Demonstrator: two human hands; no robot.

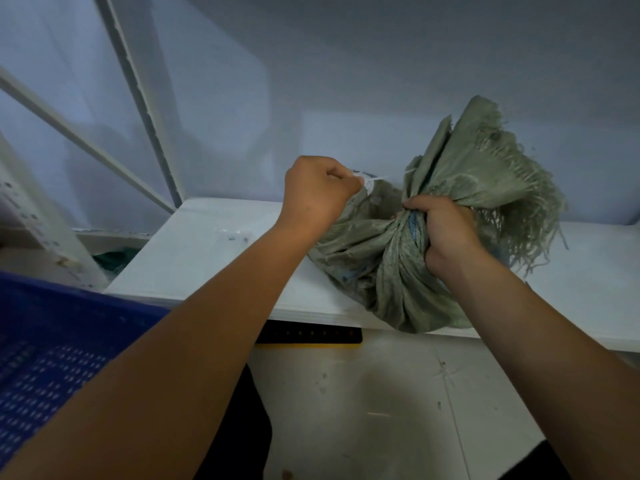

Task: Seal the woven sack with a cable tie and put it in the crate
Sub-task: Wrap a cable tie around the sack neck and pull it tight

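- Where the white shelf (207, 258) crosses the middle of the frame, the woven sack (391, 271) is seen resting on it at centre right, its lower bulge overhanging the shelf's front edge.
- The sack's grey-green fabric is gathered into a twisted neck; above the neck, the frayed open mouth (485, 174) is fanned out toward the upper right of the frame, with loose threads hanging down its right side.
- The right hand (440, 230) is shown clenched around the gathered neck, fingers wrapped over the bunched fabric and thumb pressed on the near side.
- The left hand (318, 192) is closed into a fist just left of the sack, with the white cable tie (370, 181) pinched at its thumb side; the tie's thin tail is seen pointing right toward the neck.
- Whether the tie is already looped around the neck cannot be told, as that part is hidden by fabric and fingers.
- The blue perforated crate (52, 358) is visible at the lower left of the frame, partly covered by the left forearm, well apart from the sack.
- A pale speckled floor (381, 410) is seen below the shelf at lower centre.
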